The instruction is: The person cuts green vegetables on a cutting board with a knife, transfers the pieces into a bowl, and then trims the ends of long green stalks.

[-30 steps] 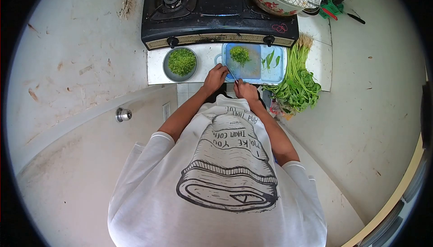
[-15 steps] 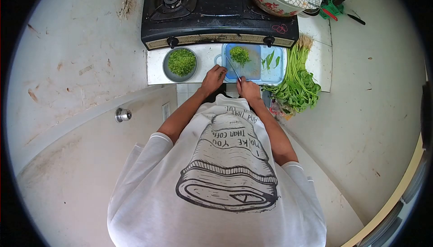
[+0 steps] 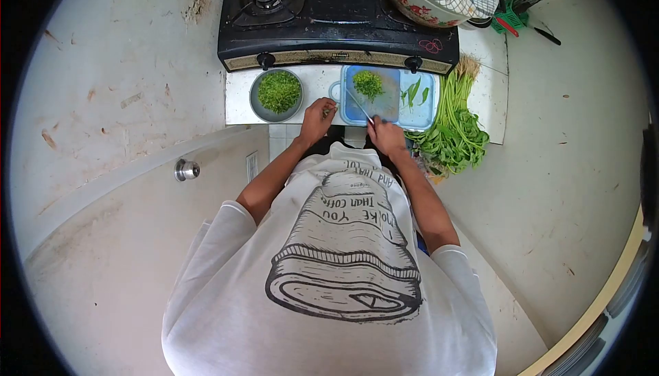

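A knife [image 3: 359, 106] is gripped in my right hand [image 3: 388, 136] at the front edge of the blue cutting board [image 3: 388, 116]. Its blade slants up and left over the board, towards a small heap of chopped greens [image 3: 368, 84]. Just left of the board, by its loop handle, my left hand [image 3: 318, 118] is closed with the fingertips together; whatever may be in them is too small to make out. A few loose green leaves [image 3: 414, 92] lie on the board's right part. To the left, a grey bowl [image 3: 255, 110] holds finely chopped greens [image 3: 279, 92].
A black gas stove [image 3: 336, 26] stands behind the board, with a cloth-covered floral pot [image 3: 419, 12] on its right side. A large bunch of leafy stems [image 3: 453, 119] hangs over the counter edge at right. A green basket [image 3: 508, 18] holds several knives.
My left hand has drawn a little left, away from the cutting board's edge. The knife in my right hand has shifted slightly right, and the whole view has moved a little.
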Demonstrator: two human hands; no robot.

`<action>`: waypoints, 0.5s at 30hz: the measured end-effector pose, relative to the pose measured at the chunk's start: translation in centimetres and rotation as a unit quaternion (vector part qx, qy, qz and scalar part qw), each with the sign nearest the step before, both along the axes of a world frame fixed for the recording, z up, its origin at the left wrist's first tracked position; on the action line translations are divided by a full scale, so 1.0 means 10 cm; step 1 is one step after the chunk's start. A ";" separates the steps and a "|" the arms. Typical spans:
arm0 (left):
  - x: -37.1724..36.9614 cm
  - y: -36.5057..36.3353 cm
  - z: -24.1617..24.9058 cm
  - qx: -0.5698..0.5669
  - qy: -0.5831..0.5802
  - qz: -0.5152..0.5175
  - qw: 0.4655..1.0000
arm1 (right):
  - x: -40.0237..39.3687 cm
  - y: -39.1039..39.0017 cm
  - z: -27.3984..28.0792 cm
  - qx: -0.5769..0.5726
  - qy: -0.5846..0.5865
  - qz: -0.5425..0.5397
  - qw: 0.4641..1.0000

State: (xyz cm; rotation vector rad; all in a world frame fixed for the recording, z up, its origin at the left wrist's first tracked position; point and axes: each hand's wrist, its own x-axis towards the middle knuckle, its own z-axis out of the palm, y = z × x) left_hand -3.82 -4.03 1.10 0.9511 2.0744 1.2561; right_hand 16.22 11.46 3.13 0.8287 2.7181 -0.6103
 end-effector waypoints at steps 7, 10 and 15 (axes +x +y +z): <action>0.01 0.20 0.05 0.010 0.027 -0.066 0.997 | -0.10 0.12 0.03 0.003 0.028 -0.028 0.999; 0.02 0.31 -0.01 0.038 0.047 -0.101 0.993 | -0.08 0.03 0.08 -0.007 0.032 -0.041 0.999; 0.07 0.42 -0.11 0.018 0.063 -0.128 0.990 | -0.01 -0.05 0.02 -0.026 0.045 -0.049 0.997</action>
